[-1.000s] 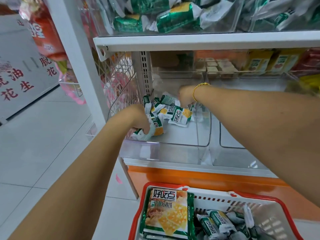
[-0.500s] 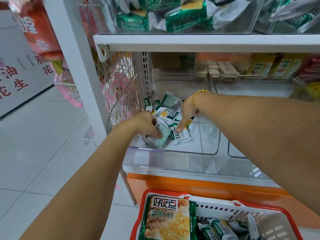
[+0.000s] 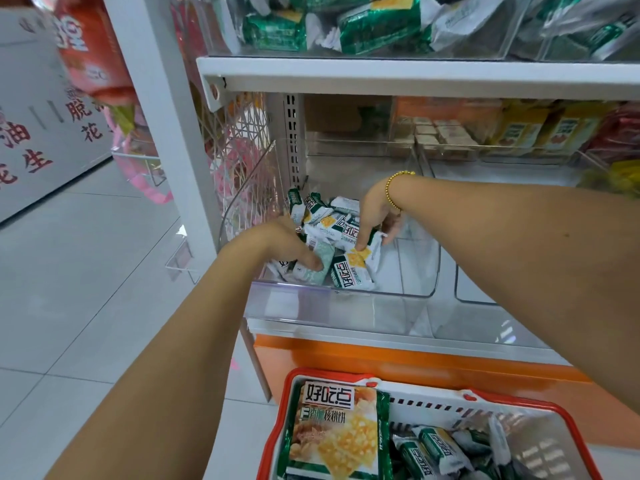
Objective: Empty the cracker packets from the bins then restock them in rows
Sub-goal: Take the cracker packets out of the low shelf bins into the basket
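Where the cracker packets [image 3: 332, 233] lie: heaped at the left end of the clear bin [image 3: 346, 306] on the lower shelf, near its front wall.
Left hand [image 3: 280, 247]: my fingers curl round a pale packet at the heap's near edge, I judge to lift it out.
Right hand [image 3: 374, 213]: finger and thumb pinch a packet on top of the heap.
Basket [image 3: 485, 400]: just below the shelf and holding packets, probably placed to take what I empty.
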Motion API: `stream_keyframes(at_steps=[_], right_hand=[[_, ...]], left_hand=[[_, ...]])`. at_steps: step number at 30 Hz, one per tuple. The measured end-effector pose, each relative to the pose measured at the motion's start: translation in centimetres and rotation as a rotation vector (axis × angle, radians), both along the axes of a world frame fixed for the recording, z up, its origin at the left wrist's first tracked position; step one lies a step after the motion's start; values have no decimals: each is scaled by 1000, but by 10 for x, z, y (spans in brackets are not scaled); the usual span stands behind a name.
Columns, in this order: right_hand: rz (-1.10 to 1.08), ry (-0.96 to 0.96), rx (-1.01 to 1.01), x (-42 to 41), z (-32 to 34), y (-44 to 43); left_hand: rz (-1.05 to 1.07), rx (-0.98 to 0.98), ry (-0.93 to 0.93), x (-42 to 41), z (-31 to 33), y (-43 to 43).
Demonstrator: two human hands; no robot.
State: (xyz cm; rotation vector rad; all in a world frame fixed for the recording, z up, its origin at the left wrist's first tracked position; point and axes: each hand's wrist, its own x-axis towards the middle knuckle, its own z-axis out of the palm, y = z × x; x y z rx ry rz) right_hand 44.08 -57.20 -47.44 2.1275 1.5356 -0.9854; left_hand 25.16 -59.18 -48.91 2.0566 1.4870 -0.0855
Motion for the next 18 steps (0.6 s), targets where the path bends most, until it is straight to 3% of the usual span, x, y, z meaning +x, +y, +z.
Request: stream_keyframes(at_steps=[3,5,8,11,18], right_hand=[[-39,2,143,4,9,5],[-81,110,201,1,21,4],[-157,310,100,-6,22,-4],[-84,295,-39,-18,5,-12],[-28,280,-53,-38,-11,-14]], left_hand=[[95,92,-109,-7,10,0],[146,152,-128,-13,20,-4],[169,220,-124,-22,36,-15],[159,268,-74,-29,53,-32],[134,266,-8,-50,68,-65]])
